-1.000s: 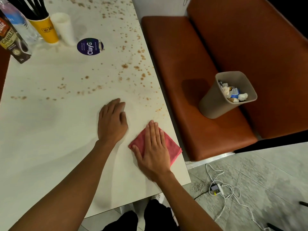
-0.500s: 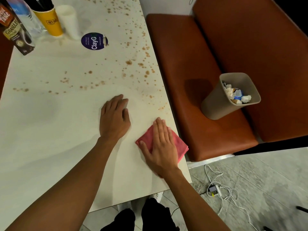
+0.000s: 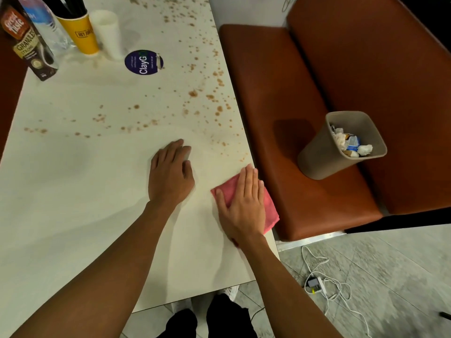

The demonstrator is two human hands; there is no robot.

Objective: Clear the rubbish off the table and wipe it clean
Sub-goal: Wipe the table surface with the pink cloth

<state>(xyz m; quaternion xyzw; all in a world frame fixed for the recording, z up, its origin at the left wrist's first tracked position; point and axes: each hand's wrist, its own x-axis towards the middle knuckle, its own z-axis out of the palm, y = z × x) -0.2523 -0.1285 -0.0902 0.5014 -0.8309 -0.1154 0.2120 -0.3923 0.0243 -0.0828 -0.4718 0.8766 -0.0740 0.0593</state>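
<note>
Two hands are flat on the pale table [image 3: 73,203] right now. The left hand [image 3: 170,176] sits palm down in the middle of the frame, fingers straight and together, resting on the bare surface and holding nothing. The right hand [image 3: 244,203] is just to the right of it, lower centre-right, pressing down on a folded pink cloth [image 3: 270,211] with straight fingers, so it's flat pressure rather than a clenched grab. The cloth lies right at the table's right edge, one corner poking slightly over it. Loads of brown splatter spots [image 3: 192,93] cover the upper and right part of the tabletop, and the closest ones are just above the fingertips of both hands. Up in the top left corner there's a little cluster: a dark coffee granules packet [image 3: 29,50], a clear plastic bottle [image 3: 46,25], a yellow paper cup [image 3: 81,35] with dark sticks standing in it, and a white cup [image 3: 108,32] just beside that. A round blue sticker [image 3: 143,62] is on the table near the white cup. Off to the right, a beige bin [image 3: 319,154] stands on the orange-brown bench seat [image 3: 280,93], with crumpled rubbish [image 3: 351,145] inside. At the lower right, a white cable [image 3: 324,286] is tangled on the grey floor.
</note>
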